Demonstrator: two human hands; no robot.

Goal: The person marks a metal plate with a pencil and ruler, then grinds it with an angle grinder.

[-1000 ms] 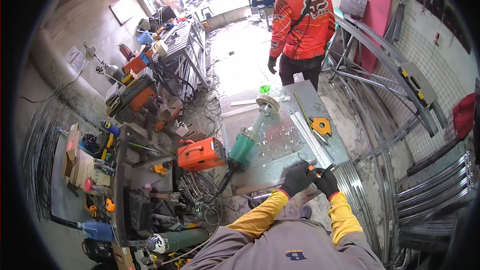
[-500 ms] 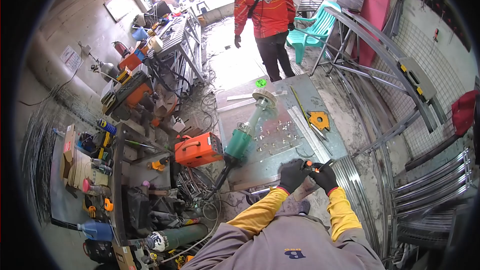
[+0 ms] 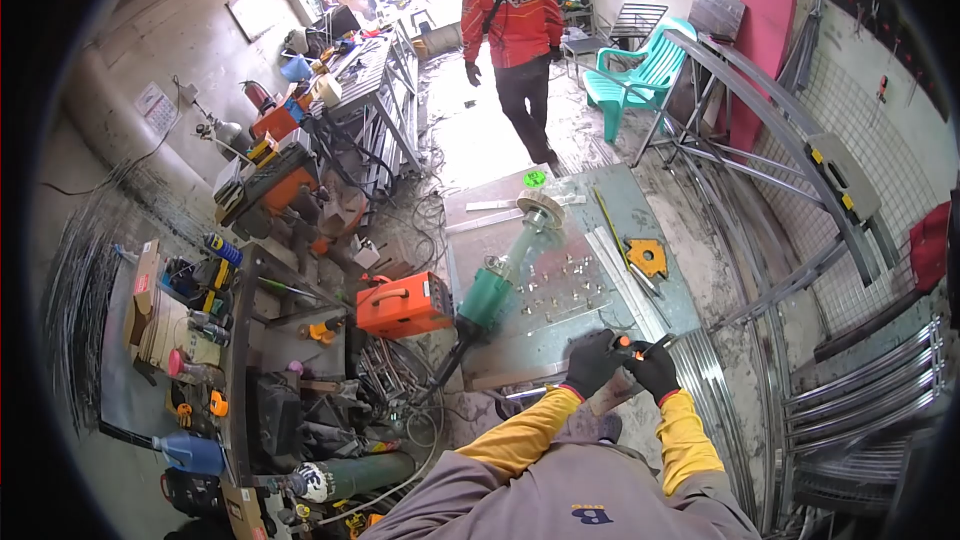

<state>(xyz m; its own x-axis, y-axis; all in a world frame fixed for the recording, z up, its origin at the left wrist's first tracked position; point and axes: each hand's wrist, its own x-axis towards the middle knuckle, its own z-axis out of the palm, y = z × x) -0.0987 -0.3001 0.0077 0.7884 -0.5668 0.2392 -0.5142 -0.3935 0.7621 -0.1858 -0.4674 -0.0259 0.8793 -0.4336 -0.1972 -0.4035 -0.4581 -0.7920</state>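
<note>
Both my hands wear black gloves and meet at the near edge of a metal worktable (image 3: 560, 325). My left hand (image 3: 591, 363) and my right hand (image 3: 655, 368) together grip a small tool with an orange tip (image 3: 626, 343) and a thin dark rod sticking out to the right. A green angle grinder (image 3: 497, 280) lies on the table left of my hands, its disc pointing away. Several small metal pieces (image 3: 570, 285) are scattered on the tabletop just beyond my hands.
An orange machine (image 3: 404, 305) sits on the floor left of the table. A yellow magnetic square (image 3: 647, 257) and metal strips (image 3: 625, 275) lie on the table's right side. A person in a red jersey (image 3: 510, 15) walks away. Cluttered shelves stand left, curved metal frames right.
The person in red has walked farther off toward the doorway. My hands stay together on the small tool, shifted only slightly.
</note>
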